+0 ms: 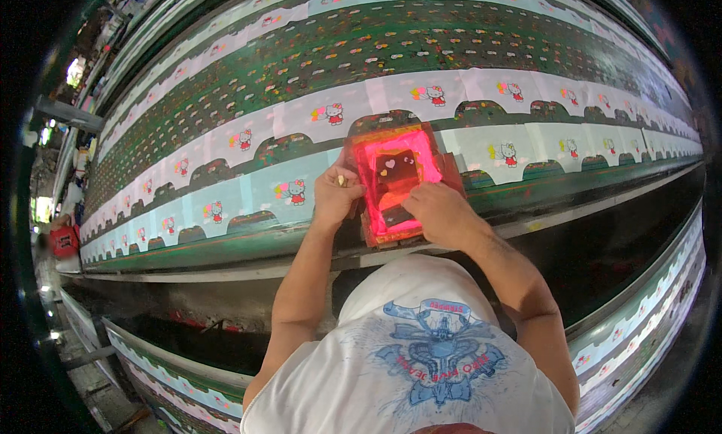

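A small red-orange screen printing frame [371, 225] lies on the long table in front of me, with bright pink ink around its mesh. Several small pale heart shapes show in the dark window of the mesh. My left hand [336, 195], a ring on one finger, is closed on the frame's left side. Inside the frame, the fingers of my right hand [445, 214] are closed on what looks like an orange-red squeegee [393, 198], partly hidden by the hand. Pale cut fabric pieces [297, 193] with a printed cartoon cat and balloons lie on both sides of the frame.
More printed pieces [432, 95] run in rows along the green, ink-spotted table [316, 54]. A pale rail [226, 276] edges its near side. Another table with printed pieces [624, 344] stands behind me. A red object [65, 241] is at the far left end.
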A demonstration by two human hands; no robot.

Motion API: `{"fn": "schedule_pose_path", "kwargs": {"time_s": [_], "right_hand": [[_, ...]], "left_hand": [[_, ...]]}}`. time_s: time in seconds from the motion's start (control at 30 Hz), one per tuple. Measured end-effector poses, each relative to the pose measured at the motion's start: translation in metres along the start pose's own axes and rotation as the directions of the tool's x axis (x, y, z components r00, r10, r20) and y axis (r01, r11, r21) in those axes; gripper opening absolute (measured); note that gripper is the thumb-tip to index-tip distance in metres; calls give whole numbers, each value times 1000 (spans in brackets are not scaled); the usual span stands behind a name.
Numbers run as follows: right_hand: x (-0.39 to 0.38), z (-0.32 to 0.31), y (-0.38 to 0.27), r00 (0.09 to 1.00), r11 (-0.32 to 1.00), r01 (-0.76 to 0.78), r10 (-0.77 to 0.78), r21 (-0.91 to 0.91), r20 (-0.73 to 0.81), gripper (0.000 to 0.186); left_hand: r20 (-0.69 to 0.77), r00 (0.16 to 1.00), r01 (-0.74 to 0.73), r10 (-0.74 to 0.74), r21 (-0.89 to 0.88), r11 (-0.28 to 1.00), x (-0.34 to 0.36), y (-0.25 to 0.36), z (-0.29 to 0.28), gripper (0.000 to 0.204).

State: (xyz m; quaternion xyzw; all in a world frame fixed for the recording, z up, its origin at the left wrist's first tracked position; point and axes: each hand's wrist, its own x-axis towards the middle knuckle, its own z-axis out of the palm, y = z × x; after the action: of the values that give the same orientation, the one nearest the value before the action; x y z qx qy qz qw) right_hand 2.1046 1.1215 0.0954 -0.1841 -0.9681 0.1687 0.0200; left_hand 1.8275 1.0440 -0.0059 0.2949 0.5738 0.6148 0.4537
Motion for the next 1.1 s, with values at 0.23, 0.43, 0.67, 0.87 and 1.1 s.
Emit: {"fn": "schedule_pose_path", "kwargs": {"time_s": [0.23,0.43,0.67,0.87,1.1], "right_hand": [[61,-21,50,998,997,-64,64,50,3,38],[83,-2,67,989,997,-60,67,51,-134,53],[39,25,26,986,993,-36,16,-116,-165,54],[4,28,-14,994,994,-80,74,-77,-85,56],[-12,25,-23,987,993,-103,109,60,-116,56]], "left_hand": [[2,1000,-18,18,-16,1000,1,-2,2,30],[-12,998,-58,58,6,998,2,-10,0,30],[4,989,-147,148,114,982,-1,-6,2,31],[17,989,-148,147,173,974,-2,-9,1,30],[5,996,-91,92,157,983,-3,2,4,28]]}}
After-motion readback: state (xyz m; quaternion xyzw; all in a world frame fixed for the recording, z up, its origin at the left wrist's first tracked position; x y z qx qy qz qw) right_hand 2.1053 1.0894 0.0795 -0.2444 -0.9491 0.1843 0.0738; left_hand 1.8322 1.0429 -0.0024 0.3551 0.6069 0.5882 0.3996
